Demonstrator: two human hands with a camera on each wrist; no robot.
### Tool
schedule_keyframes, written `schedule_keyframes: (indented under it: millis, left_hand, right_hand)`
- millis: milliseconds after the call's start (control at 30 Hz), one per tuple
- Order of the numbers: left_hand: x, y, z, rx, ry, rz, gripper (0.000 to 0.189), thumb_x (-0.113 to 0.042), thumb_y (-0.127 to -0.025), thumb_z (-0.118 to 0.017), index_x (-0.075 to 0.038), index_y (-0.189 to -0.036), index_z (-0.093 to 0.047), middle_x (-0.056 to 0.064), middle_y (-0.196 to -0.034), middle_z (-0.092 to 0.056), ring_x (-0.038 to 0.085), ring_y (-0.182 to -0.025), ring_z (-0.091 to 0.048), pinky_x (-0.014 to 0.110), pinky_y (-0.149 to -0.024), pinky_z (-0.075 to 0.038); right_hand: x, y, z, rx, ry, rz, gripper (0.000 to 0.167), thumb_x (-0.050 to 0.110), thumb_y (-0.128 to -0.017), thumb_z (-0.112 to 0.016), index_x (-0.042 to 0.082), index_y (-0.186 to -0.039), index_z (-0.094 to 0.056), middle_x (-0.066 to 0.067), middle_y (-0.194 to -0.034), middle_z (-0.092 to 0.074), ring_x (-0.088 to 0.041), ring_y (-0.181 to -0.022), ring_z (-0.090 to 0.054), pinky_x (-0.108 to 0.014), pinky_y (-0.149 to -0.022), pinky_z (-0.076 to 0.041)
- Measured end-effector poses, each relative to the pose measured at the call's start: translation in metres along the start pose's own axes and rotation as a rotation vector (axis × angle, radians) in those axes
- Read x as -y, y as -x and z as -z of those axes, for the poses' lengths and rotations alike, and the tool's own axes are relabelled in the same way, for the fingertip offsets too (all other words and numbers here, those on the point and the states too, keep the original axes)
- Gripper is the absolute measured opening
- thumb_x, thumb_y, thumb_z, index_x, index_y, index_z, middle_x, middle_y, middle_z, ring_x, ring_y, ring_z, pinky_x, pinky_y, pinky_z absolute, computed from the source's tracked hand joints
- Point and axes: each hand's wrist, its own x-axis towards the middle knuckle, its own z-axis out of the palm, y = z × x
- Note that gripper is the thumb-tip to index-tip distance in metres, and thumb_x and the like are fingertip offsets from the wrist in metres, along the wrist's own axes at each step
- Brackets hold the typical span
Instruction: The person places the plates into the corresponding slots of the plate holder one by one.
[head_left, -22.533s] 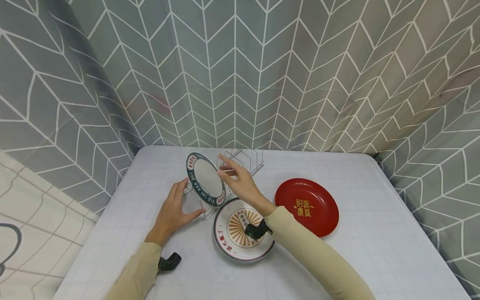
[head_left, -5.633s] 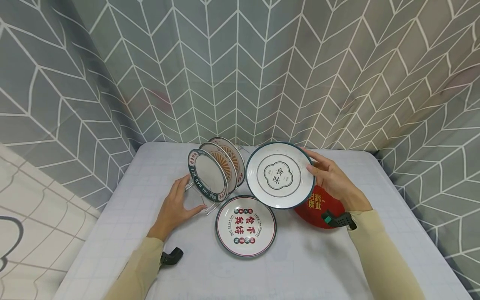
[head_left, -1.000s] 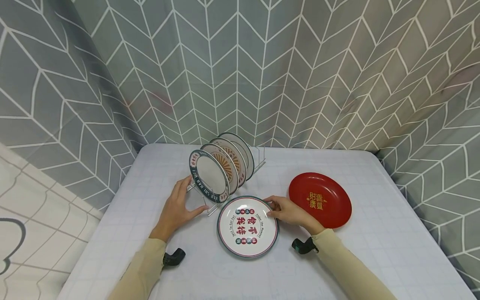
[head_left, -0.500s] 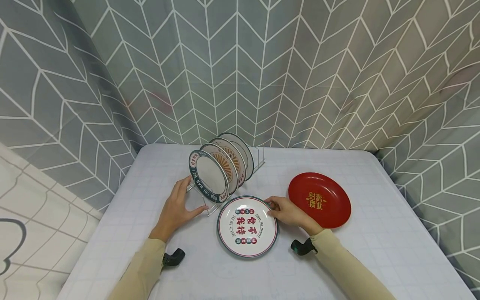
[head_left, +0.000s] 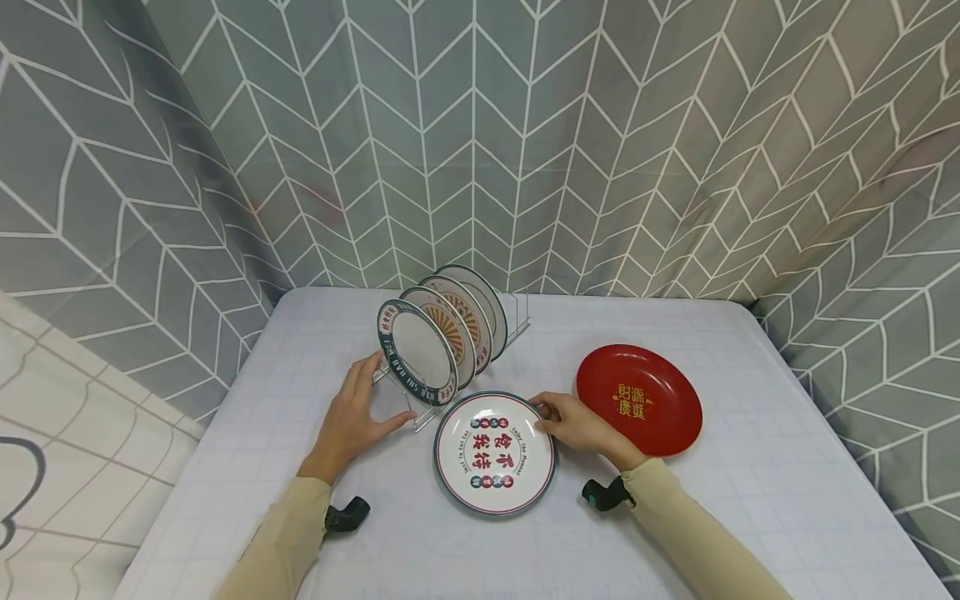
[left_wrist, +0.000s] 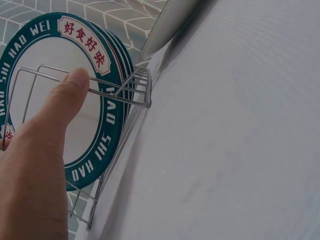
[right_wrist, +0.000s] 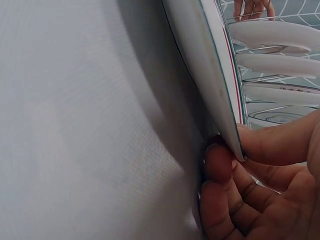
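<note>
A wire dish rack [head_left: 519, 332] holds several plates on edge, the foremost a green-rimmed plate [head_left: 417, 352] with lettering round its border. At the rack's near end is my left hand [head_left: 352, 421], its thumb pressed on the wire in the left wrist view and its fingers round the far side. My right hand [head_left: 581, 423] pinches the right rim of a white plate [head_left: 493, 454] with red characters and a thin red ring. In the right wrist view the thumb [right_wrist: 275, 143] lies on top of that rim, with curled fingers beneath it, close to the tabletop.
A red oval dish [head_left: 637, 400] with gold characters lies right of the right hand. The white-covered table [head_left: 465, 558] is backed by a grey patterned curtain [head_left: 480, 150]. Black wrist cameras jut out below both hands.
Since 5.6 seconds ago, the blue-rimmed plate from my right hand has gone into the rack's back, and that hand has moved to the red-character plate. The last second shows almost no motion.
</note>
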Motion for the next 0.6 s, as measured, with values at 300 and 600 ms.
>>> schedule_keyframes:
  millis: [300, 600]
  left_hand:
    - [-0.001, -0.001, 0.001, 0.002, -0.006, 0.004, 0.111, -0.064, -0.068, -0.079, 0.001, -0.147, -0.035, 0.015, -0.139, -0.048, 0.028, -0.126, -0.05, 0.045, -0.104, -0.049]
    - [-0.002, 0.0, 0.002, 0.004, 0.001, 0.006, 0.111, -0.059, -0.067, -0.083, 0.001, -0.147, -0.035, 0.015, -0.139, -0.047, 0.027, -0.126, -0.05, 0.044, -0.104, -0.049]
  right_hand:
    - [0.007, 0.003, 0.006, -0.005, -0.08, 0.084, 0.036, 0.01, -0.095, -0.062, 0.01, -0.131, -0.059, -0.007, -0.103, -0.063, -0.021, -0.094, -0.058, -0.03, -0.083, -0.056]
    - [0.006, 0.007, 0.009, 0.153, -0.435, -0.073, 0.047, 0.025, -0.099, -0.056, 0.021, -0.144, -0.045, -0.009, -0.111, -0.066, -0.021, -0.093, -0.062, -0.029, -0.081, -0.054]
